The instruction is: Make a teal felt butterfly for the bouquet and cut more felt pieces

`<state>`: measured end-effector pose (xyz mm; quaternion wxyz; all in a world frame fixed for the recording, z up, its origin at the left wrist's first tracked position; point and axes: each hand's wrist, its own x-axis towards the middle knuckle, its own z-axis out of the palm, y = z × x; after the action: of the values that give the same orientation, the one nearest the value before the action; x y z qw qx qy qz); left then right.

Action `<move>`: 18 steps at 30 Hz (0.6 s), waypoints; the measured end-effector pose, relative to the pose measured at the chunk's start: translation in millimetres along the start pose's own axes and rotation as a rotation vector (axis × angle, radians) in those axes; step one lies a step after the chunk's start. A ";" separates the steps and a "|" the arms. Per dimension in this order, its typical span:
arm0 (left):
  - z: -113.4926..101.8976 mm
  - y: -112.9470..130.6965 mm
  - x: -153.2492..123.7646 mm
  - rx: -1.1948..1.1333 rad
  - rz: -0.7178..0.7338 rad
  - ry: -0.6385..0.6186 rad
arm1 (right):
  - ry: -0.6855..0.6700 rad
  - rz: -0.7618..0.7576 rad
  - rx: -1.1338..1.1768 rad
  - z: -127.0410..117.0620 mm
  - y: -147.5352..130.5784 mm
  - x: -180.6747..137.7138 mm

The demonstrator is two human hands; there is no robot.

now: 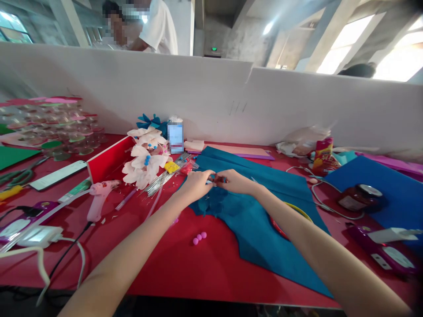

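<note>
Your left hand (197, 186) and right hand (231, 181) meet over the upper left part of a large teal felt sheet (264, 233), fingertips almost touching. The fingers of both are bent inward, as in a pinch, with little gap left between them; a small pale bit shows at the left fingertips, but whatever is pinched is too small and covered to name, so I cannot tell how firmly either grip is closed. Just below your hands, teal felt pieces (211, 204) lie against the sheet, whose ragged cut edge runs along the red tabletop (211, 273). Nearer to you, three pink pom-poms (199, 238) sit in a short row on the red surface. Your right forearm passes over a ring-shaped item (297, 210) with yellow and red edges, partly hidden on the sheet. To the left of your hands are a yellow packet (171, 167), a bundle of thin metal wires (157, 185), pale fabric flowers (145, 160) with blue dots, and a pink hot glue gun (100, 198). A lit smartphone (176, 137) stands upright near the white partition (211, 97). Off to your right, a dark jar (360, 197) with a metallic lid rests on a blue sheet (393, 176), near a red snack bag (324, 157).
</note>
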<state>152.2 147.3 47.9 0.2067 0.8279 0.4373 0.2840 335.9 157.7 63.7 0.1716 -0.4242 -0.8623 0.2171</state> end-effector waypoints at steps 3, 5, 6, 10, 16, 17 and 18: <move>4.5 -4.9 16.5 -0.055 0.000 -0.071 | 0.099 0.043 0.092 10.5 5.4 -2.6; 5.6 -8.5 21.6 -0.087 -0.011 -0.094 | 0.160 0.066 0.178 18.5 9.3 -6.3; 5.8 -10.0 22.8 -0.099 -0.020 -0.100 | 0.198 0.078 0.226 22.9 11.3 -8.7; 7.1 -13.4 26.0 -0.126 -0.061 -0.129 | 0.411 0.176 0.381 42.2 19.3 -20.3; 11.5 -17.6 36.7 -0.163 -0.066 -0.161 | 0.521 0.304 0.509 64.2 19.9 -30.9; 12.2 -18.2 38.3 -0.170 -0.062 -0.167 | 0.528 0.322 0.525 66.1 18.5 -31.0; 12.8 -18.6 39.6 -0.175 -0.057 -0.173 | 0.538 0.341 0.542 67.6 17.0 -30.8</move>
<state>167.3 189.4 38.7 0.3231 0.8154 0.4147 0.2424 332.6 126.7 -5.9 0.4578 -0.5420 -0.6156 0.3430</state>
